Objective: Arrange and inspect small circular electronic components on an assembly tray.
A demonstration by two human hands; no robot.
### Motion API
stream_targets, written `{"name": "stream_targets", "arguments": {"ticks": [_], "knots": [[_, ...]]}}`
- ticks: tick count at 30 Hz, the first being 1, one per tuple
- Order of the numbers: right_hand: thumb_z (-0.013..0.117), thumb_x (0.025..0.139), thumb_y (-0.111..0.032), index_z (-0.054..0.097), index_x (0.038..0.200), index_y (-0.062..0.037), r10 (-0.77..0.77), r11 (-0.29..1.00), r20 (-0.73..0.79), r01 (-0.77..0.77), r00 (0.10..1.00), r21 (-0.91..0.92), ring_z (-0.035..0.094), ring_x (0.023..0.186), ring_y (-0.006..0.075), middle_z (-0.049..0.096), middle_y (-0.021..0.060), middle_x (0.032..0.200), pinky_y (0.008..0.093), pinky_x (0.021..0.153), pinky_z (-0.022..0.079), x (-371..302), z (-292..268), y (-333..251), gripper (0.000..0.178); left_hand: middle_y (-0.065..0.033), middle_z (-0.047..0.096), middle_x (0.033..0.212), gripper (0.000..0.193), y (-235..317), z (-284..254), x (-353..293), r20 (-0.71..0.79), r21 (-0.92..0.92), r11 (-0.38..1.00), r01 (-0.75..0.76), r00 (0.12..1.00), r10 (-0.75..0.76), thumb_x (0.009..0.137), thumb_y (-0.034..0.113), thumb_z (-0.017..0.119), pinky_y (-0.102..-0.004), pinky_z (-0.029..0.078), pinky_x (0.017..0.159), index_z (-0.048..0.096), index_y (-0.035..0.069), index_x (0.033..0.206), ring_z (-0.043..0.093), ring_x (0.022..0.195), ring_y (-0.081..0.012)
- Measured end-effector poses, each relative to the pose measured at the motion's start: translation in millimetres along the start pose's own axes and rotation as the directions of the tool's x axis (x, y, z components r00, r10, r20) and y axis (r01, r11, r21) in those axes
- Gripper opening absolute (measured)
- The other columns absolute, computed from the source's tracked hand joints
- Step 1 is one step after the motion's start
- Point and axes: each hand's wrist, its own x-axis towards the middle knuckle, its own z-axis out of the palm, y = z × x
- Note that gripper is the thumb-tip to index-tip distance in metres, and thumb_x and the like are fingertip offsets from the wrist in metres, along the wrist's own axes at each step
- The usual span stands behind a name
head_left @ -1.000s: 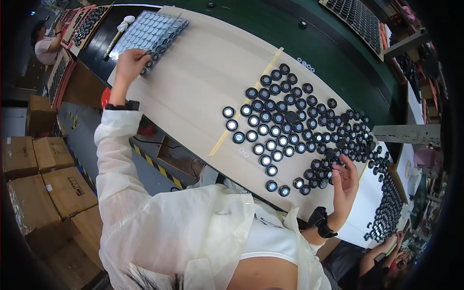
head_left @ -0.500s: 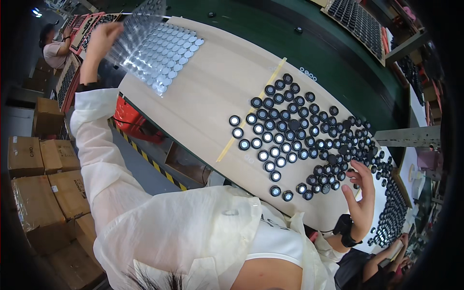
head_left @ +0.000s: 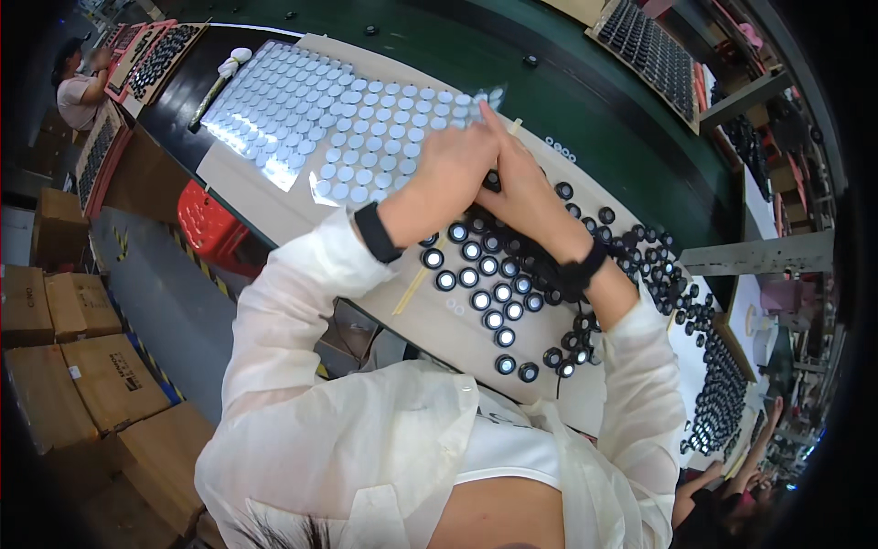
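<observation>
A clear plastic sheet of round pale discs point(head_left: 364, 157) lies slantwise across the board, its right end under and beside my hands. My left hand point(head_left: 448, 176) is closed at that end, seemingly gripping the sheet; its fingertips are hidden. Close against it, my right hand point(head_left: 529, 199) crosses over the black round parts. One finger stretches toward the sheet's far right corner, with the thumb apart and the other fingers partly hidden. Black round parts with pale centres point(head_left: 481, 299) stand spread below and right of both hands.
A stack of disc sheets point(head_left: 265, 101) lies at the far left of the board. Behind runs a green conveyor belt point(head_left: 439, 55). A red stool point(head_left: 210, 224) and cardboard boxes point(head_left: 114, 380) are at left. A metal beam point(head_left: 759, 257) juts in at right.
My left hand has come from the far left to the middle, and a disc sheet now lies beside the stack. My right hand has moved left and away from me, meeting the left.
</observation>
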Motion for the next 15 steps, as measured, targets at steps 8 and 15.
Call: {"name": "stream_targets", "arguments": {"ticks": [8, 15], "knots": [[0.066, 0.087, -0.007, 0.074, 0.095, 0.0005, 0.088, 0.996, 0.234, -0.078, 0.968, -0.053, 0.069, 0.079, 0.0321, 0.072, 0.0165, 0.089, 0.0359, 0.076, 0.054, 21.5, 9.2, 43.3, 0.013, -0.0127, 0.071, 0.098, 0.034, -65.0, -27.0, -88.5, 0.055, -0.254, 0.966, 0.046, 0.998, -0.033, 0.08, 0.007, 0.071, -0.0389, 0.056, 0.071, 0.068, 0.006, 0.114, 0.069, 0.085, -0.0301], [0.068, 0.081, -0.008, 0.072, 0.107, -0.0022, -0.078, 0.962, 0.27, 0.144, 0.96, -0.234, 0.064, 0.102, 0.0327, 0.068, 0.0157, 0.113, 0.0374, 0.088, 0.052, 40.9, 4.7, 59.0, 0.027, -0.0088, 0.07, 0.108, 0.039, -125.0, -21.6, -92.4, 0.102, -0.042, 0.978, -0.204, 0.973, 0.207, 0.077, 0.004, 0.067, -0.0311, 0.056, 0.068, 0.065, 0.004, 0.115, 0.069, 0.091, -0.0215]]}}
